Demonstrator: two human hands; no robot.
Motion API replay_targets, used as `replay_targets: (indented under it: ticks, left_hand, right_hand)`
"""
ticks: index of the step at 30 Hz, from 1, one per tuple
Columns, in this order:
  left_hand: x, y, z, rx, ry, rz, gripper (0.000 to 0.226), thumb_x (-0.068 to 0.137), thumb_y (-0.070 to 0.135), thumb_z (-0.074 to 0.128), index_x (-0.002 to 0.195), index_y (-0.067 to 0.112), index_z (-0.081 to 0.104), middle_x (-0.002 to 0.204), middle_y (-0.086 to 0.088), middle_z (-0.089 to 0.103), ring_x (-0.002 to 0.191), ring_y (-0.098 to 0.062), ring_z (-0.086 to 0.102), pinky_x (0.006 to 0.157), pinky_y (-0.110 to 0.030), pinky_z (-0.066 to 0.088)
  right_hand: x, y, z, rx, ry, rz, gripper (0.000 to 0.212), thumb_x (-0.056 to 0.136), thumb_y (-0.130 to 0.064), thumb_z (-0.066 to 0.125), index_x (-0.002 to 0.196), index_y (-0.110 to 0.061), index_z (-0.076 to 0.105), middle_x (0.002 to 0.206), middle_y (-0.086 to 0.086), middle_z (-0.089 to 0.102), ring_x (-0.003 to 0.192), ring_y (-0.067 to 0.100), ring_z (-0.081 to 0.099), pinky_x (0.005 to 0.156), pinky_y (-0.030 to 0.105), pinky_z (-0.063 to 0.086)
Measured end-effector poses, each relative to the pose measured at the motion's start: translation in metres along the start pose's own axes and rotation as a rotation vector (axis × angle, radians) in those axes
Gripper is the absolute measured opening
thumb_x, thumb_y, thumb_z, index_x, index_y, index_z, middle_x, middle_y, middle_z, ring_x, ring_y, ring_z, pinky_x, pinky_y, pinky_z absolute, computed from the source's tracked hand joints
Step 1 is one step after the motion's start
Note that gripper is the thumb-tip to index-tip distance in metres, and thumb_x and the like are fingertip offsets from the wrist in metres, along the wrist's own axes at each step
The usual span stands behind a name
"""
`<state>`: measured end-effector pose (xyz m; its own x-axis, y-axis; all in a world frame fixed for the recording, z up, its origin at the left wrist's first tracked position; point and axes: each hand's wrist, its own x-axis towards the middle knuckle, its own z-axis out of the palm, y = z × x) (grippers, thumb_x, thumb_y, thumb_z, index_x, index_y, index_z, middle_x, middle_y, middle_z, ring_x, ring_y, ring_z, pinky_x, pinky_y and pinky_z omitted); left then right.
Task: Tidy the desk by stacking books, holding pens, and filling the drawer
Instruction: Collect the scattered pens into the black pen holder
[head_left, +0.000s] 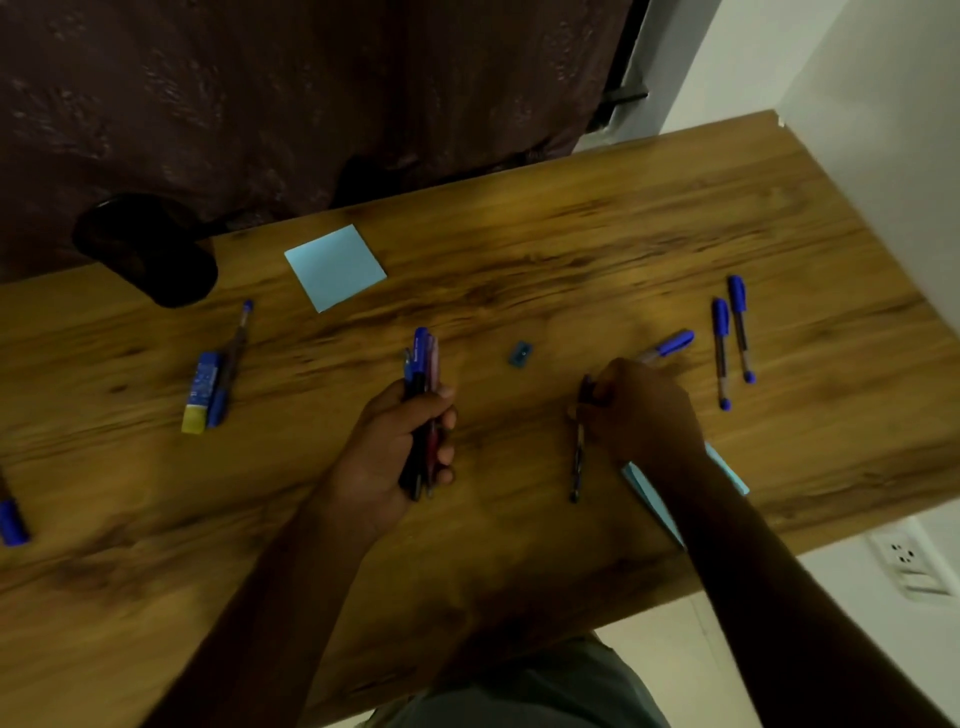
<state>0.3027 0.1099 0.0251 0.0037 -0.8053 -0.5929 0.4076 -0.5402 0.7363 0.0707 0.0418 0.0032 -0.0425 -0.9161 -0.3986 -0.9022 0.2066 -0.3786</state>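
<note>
My left hand (400, 447) grips a bundle of several pens (423, 374), their caps pointing away from me. To its right, my right hand (641, 410) pinches the top of a dark pen (576, 462) that lies on the wooden desk (545, 260). A blue-capped pen (670, 345) lies just beyond my right hand's fingers. Two more blue-capped pens (730, 340) lie side by side further right. The black mesh pen holder (148, 249) stands at the desk's far left edge.
A light blue sticky pad (335, 267) lies at the back. A blue sharpener (519, 354) sits between my hands. A glue stick (200, 392) and a pen (234, 353) lie left. Another blue pad (727, 467) shows under my right wrist. A blue object (13, 519) sits at the left edge.
</note>
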Motion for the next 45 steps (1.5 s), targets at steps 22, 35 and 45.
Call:
replay_targets:
  ticks: [22,35,45]
  left_hand:
    - [-0.008,-0.011,-0.005,0.047,-0.124,-0.030,0.026,0.089,0.004,0.061,0.113,0.012,0.057,0.083,-0.006,0.063,0.066,-0.020,0.063,0.058,-0.036,0.054]
    - [-0.001,-0.015,0.003,0.065,-0.109,0.018,0.035,0.092,0.005,0.061,0.126,0.010,0.053,0.100,-0.013,0.067,0.077,-0.026,0.068,0.063,-0.040,0.057]
    - [0.004,-0.001,-0.005,-0.072,-0.050,0.013,0.033,0.095,0.020,0.060,0.126,0.010,0.059,0.103,-0.016,0.068,0.084,-0.032,0.067,0.076,-0.047,0.054]
  right_hand:
    - [-0.040,-0.076,0.003,0.921,-0.330,-0.114,0.012,0.091,-0.016,0.071,0.103,-0.011,0.070,0.084,0.008,0.075,0.067,0.023,0.074,0.059,0.031,0.061]
    - [0.035,0.021,-0.019,0.146,0.322,0.218,0.057,0.087,-0.040,0.069,0.125,-0.007,0.044,0.090,0.008,0.059,0.090,0.036,0.064,0.066,0.039,0.045]
    - [0.043,-0.024,-0.041,0.491,0.014,0.148,0.034,0.082,-0.024,0.068,0.114,-0.020,0.056,0.079,0.009,0.073,0.069,0.028,0.073,0.069,0.042,0.060]
